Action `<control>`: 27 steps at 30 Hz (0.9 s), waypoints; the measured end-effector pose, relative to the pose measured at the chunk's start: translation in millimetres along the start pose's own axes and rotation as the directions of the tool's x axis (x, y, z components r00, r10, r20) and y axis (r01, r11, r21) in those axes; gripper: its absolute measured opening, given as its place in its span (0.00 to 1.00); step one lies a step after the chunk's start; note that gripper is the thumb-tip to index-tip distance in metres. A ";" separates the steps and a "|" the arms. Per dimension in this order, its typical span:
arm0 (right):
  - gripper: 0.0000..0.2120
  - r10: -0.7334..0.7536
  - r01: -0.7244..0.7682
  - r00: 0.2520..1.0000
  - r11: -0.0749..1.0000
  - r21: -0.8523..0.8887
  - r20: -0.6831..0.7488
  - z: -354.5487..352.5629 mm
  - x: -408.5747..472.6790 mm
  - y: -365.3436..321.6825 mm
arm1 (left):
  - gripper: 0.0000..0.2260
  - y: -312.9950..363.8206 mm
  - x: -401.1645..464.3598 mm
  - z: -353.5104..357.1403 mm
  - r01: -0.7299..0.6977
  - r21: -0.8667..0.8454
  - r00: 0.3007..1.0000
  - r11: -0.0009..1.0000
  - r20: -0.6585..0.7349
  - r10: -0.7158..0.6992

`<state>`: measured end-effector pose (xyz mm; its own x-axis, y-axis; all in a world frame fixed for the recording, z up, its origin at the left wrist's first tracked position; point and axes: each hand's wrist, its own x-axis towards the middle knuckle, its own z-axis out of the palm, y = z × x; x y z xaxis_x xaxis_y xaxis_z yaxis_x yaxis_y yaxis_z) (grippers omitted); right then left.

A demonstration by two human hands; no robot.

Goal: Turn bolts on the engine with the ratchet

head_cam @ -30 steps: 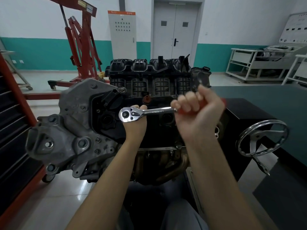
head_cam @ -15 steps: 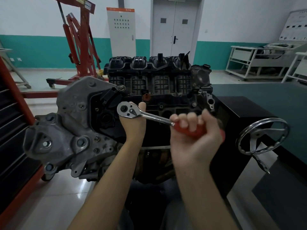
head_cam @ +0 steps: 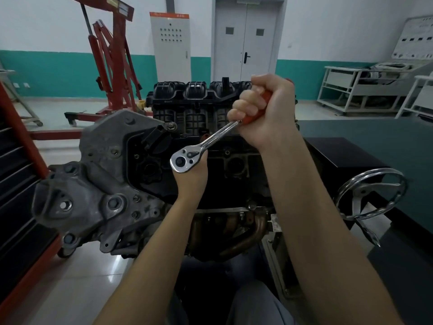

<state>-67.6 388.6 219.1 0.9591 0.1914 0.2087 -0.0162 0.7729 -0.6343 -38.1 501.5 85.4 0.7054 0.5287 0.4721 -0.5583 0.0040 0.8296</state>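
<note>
A chrome ratchet wrench (head_cam: 201, 146) with a red handle points up to the right over a car engine (head_cam: 164, 174) on a stand. My right hand (head_cam: 264, 111) grips the red handle, raised in front of the black intake manifold (head_cam: 187, 95). My left hand (head_cam: 193, 181) sits directly under the ratchet head, holding it from behind against the black valve cover; its fingers are hidden, as is whatever hangs below the head. The grey cast end cover (head_cam: 93, 184) of the engine faces me at the left.
A chrome handwheel (head_cam: 372, 195) of the stand sticks out at the right beside a black box (head_cam: 346, 156) and a dark green table (head_cam: 384, 134). A red engine crane (head_cam: 110, 64) stands at the back left, a red tool cabinet (head_cam: 16, 207) at the left edge.
My right hand swung the ratchet handle down and then back up to the right, pivoting about the head. My left hand stayed at the head.
</note>
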 end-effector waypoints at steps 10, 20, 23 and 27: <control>0.16 -0.269 0.312 0.948 0.892 0.326 -0.171 -40.5 -77.8 59.1 | 0.15 -0.7 2.4 -3.8 0.006 -0.095 0.999 0.995 -0.038 -0.010; 0.20 -0.215 0.255 0.964 0.912 0.321 -0.154 -38.1 -80.4 54.7 | 0.23 5.4 4.2 -5.5 0.051 -0.077 0.998 0.996 -0.031 -0.053; 0.21 -0.207 0.235 0.971 0.915 0.329 -0.120 -35.2 -83.8 48.6 | 0.23 15.3 1.9 -6.1 0.031 -0.085 0.999 0.996 -0.007 -0.032; 0.21 -0.213 0.212 0.977 0.926 0.312 -0.032 -26.0 -91.7 35.8 | 0.18 34.9 -4.0 -10.2 -0.052 -0.051 0.999 0.997 0.008 0.052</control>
<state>-148.8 383.1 157.9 0.9490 0.0034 0.3153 0.1000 0.9451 -0.3110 -64.9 508.1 109.4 0.6787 0.5216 0.5169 -0.6154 0.0199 0.7880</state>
